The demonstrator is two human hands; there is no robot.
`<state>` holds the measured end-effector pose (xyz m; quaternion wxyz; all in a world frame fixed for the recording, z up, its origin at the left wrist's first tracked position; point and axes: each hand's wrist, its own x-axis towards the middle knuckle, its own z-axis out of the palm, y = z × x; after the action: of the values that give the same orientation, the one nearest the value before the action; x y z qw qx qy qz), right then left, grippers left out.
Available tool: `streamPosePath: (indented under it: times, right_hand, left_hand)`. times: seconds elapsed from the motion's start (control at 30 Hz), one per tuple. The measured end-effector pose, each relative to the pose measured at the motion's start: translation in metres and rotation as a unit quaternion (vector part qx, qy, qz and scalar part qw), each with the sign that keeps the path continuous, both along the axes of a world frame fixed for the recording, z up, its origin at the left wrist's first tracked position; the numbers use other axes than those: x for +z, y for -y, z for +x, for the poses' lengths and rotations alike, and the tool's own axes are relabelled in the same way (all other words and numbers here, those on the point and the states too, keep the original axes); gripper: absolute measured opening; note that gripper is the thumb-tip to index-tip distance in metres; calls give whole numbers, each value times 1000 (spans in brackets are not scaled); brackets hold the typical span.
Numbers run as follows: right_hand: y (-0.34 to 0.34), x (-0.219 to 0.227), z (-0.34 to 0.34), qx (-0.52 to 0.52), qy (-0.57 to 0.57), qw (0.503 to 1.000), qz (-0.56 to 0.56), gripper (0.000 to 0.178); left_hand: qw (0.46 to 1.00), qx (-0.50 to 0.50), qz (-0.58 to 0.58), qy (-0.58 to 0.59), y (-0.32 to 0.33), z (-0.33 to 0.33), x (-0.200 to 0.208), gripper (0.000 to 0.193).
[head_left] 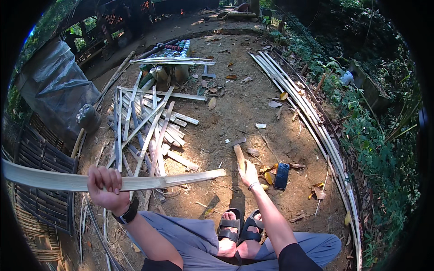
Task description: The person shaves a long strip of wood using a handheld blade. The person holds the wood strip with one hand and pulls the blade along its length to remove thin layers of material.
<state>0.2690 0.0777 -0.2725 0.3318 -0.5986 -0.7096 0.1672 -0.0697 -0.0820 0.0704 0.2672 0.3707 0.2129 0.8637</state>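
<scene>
My left hand [108, 186] is closed around a long pale bamboo strip [190, 177]. The strip lies crosswise in front of me, running out past the left rim, its free end a little short of my right hand. In my right hand [248, 174] is a hammer-like tool [239, 153] with a wooden handle. Its narrow metal head sits crosswise at the far end, pointing away from me. Head and strip are apart. Close beyond my left hand, a loose heap of split bamboo strips [153, 122] covers the ground.
A phone [281, 176] lies right of my right hand. Long bamboo strips [307, 108] curve along the right side. Bamboo stumps [159, 72] stand behind the heap, near another metal-headed tool [208, 73]. Woven bamboo panels [43, 180] and a plastic sheet [56, 86] are at left. My sandalled feet [230, 226] are close in front.
</scene>
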Motion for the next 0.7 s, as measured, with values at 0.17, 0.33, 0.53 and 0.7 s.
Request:
streamPosePath:
  times: [0.17,0.33,0.53,0.7]
  right_hand:
    - [18,-3,12,-65,-312,929,-186,42]
    - [77,127,-12,91,-666,681,-290,44]
    - [87,214,25,84,-755,640,-115,34]
    - [112,234,50,22,-720,691,-66,21]
  left_hand:
    - [995,58,71,-28,77,-58,20,37]
    - [990,49,129,-9,103,-85,1,36]
    - [974,-83,180,110,73,-97,-34,34]
    - [956,-155,209,137,63,-85,-36,35]
